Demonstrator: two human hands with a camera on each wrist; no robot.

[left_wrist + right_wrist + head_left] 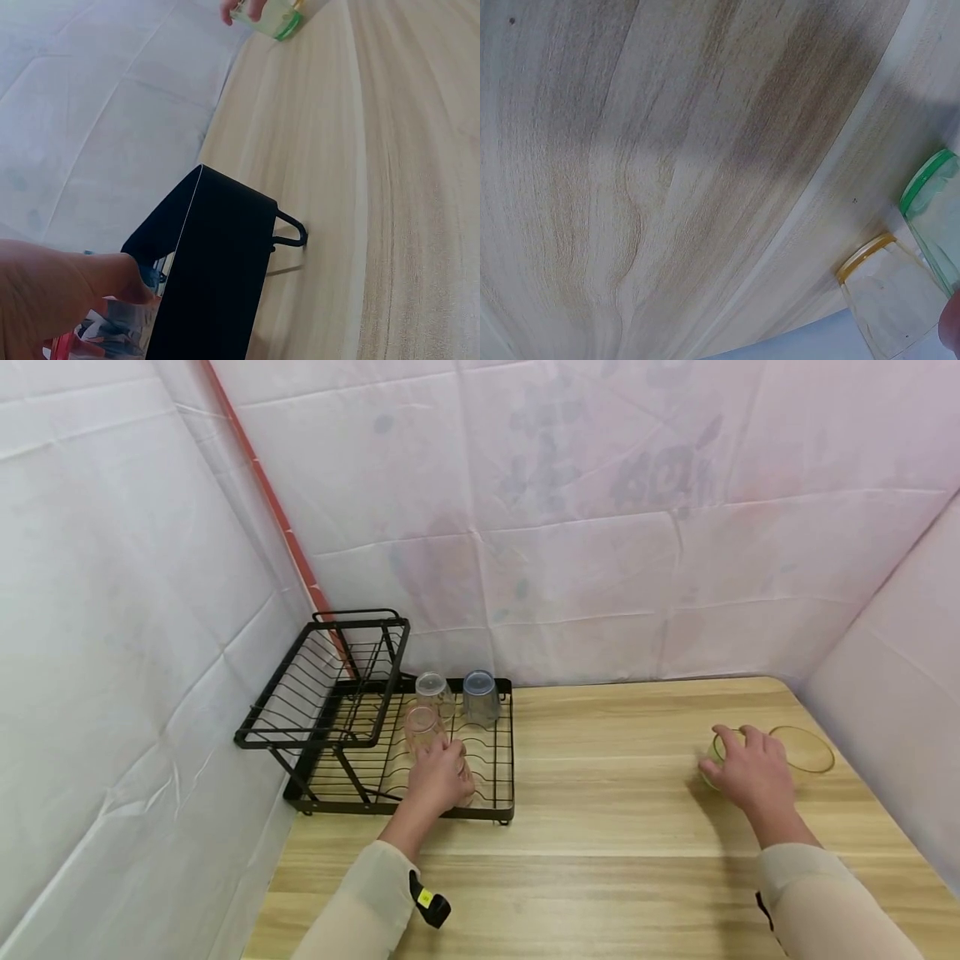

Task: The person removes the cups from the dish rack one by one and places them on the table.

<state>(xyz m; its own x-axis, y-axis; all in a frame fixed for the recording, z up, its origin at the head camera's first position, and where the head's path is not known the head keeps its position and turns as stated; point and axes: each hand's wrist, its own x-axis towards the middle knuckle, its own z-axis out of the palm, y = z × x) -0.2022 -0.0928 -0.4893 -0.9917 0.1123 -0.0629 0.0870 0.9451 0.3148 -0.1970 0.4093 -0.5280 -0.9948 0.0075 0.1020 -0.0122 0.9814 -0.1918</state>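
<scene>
My left hand (438, 777) is over the front of the black dish rack (501, 812), its fingers curled round a pinkish glass (467, 787) that it mostly hides. Just behind it an upside-down pink glass (422, 720) stands in the rack, with a clear glass (432, 687) and a blue glass (480, 695) farther back. On the right, my right hand (753, 768) grips a green glass (712, 774) from above; the green base shows in the right wrist view. Beside that hand stands a yellow-rimmed glass (813, 752).
The rack's raised upper tier (315, 685) covers its left side. A wooden table (600, 827) lies under everything, with white sheeting (585, 568) behind and at both sides.
</scene>
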